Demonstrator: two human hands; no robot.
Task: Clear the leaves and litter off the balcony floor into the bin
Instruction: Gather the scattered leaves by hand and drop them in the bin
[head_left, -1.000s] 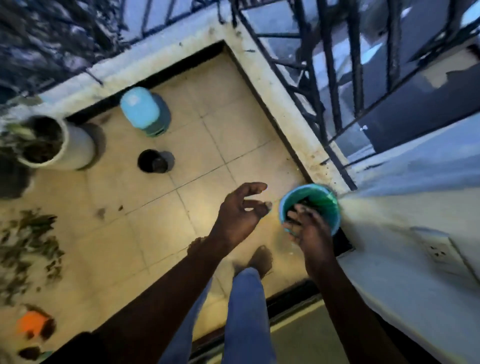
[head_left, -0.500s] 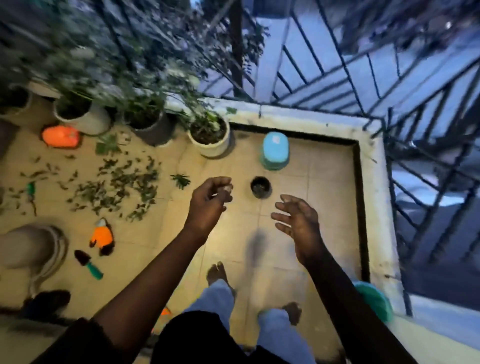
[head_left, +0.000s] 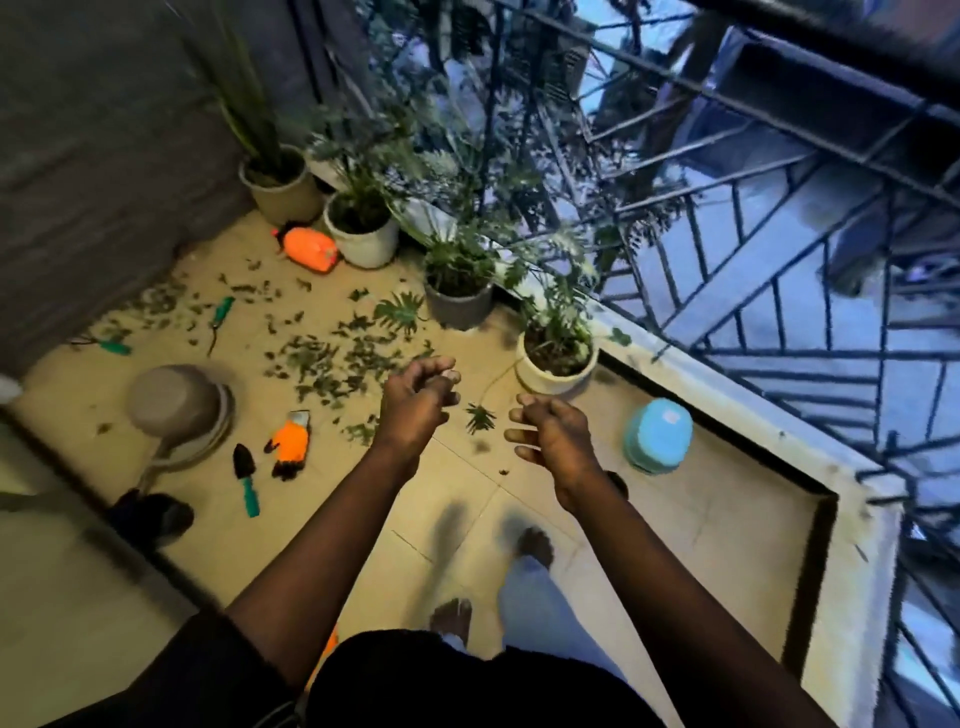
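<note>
Leaves (head_left: 332, 358): strewn on floor (head_left: 701, 525), ahead and left of our hands, scatter running leftward. Left hand (head_left: 415, 410) nearer, fingers loosely curled, seemingly empty; right hand (head_left: 556, 436) slack, empty. Sprig (head_left: 480, 418) lies between them. Glove (head_left: 288, 441), trowel (head_left: 245, 480) beside the scatter. Pots (head_left: 460, 301) stand behind. Bin: we cannot see it.

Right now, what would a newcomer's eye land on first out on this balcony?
A scatter of cut green leaves across the left half of the beige tiled floor stands out first. Next come the bright orange work glove beside a small green-handled trowel at lower left, and the person's left hand and right hand held out at centre.
</note>
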